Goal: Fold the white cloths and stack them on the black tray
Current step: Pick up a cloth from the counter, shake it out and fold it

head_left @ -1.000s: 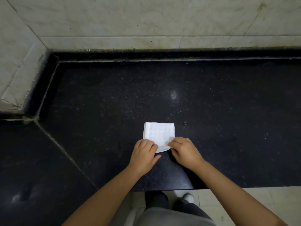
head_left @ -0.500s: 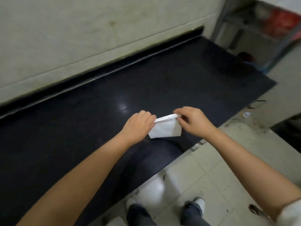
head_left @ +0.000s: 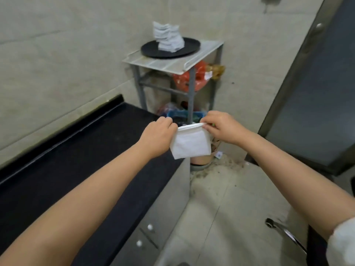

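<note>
Two hands, the left hand (head_left: 157, 138) and the right hand (head_left: 222, 127), pinch the top edge of the folded cloth (head_left: 190, 144), which a second ago lay on the tabletop (head_left: 76, 150) and now hangs below the fingers. Folding seems finished (my judgement): the black tray (head_left: 153, 51) with its stack (head_left: 168, 37) stands well beyond the fingers.

Bare forearms, white right sleeve (head_left: 342, 244)
</note>
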`<state>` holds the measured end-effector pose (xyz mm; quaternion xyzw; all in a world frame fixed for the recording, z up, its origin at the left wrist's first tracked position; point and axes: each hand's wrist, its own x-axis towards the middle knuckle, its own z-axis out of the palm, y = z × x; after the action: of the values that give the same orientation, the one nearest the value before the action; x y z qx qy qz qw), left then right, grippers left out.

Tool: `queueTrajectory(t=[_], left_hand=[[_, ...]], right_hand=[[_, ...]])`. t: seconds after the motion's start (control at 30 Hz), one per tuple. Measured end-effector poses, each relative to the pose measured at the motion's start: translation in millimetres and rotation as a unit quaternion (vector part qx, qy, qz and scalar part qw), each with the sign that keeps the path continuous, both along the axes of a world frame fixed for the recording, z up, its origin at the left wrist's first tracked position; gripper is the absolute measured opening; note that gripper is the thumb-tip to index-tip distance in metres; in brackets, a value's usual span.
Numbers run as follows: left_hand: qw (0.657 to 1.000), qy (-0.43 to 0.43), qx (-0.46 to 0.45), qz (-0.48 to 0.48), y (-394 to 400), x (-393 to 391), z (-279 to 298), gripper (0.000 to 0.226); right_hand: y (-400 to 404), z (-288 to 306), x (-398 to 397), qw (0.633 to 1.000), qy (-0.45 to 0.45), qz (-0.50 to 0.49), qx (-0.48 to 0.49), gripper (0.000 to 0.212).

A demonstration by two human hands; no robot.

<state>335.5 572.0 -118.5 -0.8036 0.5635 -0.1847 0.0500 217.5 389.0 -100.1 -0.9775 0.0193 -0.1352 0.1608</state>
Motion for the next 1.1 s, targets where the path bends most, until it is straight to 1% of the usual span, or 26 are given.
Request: queueTrajectory(t=[0.03,0.1,0.2,0.23,0.3,0.37,0.47,0.57,0.67,0.77,0.87,1.0,1.1], left_hand=[[1.000,0.015,0.001,-0.011,-20.9,5.9,9.2,0.029],[0.998,0.039,-0.039,-0.013,-65.1,25.1,21.6,0.019],[0.992,0.099,-0.069,0.034,-125.7,59.7,45.8,0.023],[0.990,0.106,-0.084,0.034,-144.7,73.9,52.0,0.024],[0.990,0.092,-0.104,0.028,-181.2,106.4,61.2,0.024],[0.987,0.106,-0.119,0.032,-214.8,139.9,71.4,0.025],[0.982,0.135,-0.119,0.063,-254.3,187.7,92.1,0.025],[0.978,0.134,-0.123,0.101,-288.4,238.3,116.6,0.022],[0.960,0.165,-0.173,0.145,-314.2,284.0,137.8,0.019],[0.925,0.222,-0.242,0.191,-335.2,328.5,150.6,0.016],[0.900,0.198,-0.311,0.233,-357.2,373.8,161.5,0.020],[0.868,0.093,-0.390,0.293,-382.8,433.0,178.1,0.023],[0.841,0.062,-0.432,0.321,-396.9,466.8,178.0,0.024]], right_hand=[[-19.2,7.0,5.1,1.000,-0.007,-0.012,0.005,0.022],[-58.3,20.0,19.0,0.999,-0.020,-0.033,0.012,0.022],[-114.0,38.9,53.1,0.998,-0.034,-0.040,0.019,0.022],[-132.5,45.6,67.8,0.999,-0.038,-0.035,0.018,0.022],[-170.3,61.2,101.1,0.998,-0.049,-0.030,0.016,0.021],[-206.3,78.5,136.9,0.998,-0.048,-0.032,0.027,0.021],[-246.1,104.4,194.8,0.997,-0.024,-0.028,0.067,0.022],[-283.5,126.5,258.1,0.994,-0.028,-0.020,0.107,0.020],[-314.3,139.4,319.8,0.989,-0.032,-0.001,0.143,0.019],[-338.0,147.6,382.4,0.982,-0.029,0.020,0.186,0.020],[-358.0,159.2,446.8,0.975,-0.051,0.050,0.210,0.020],[-379.9,176.7,537.5,0.972,-0.124,0.112,0.166,0.019],[-388.2,174.0,598.8,0.962,-0.155,0.153,0.162,0.024]])
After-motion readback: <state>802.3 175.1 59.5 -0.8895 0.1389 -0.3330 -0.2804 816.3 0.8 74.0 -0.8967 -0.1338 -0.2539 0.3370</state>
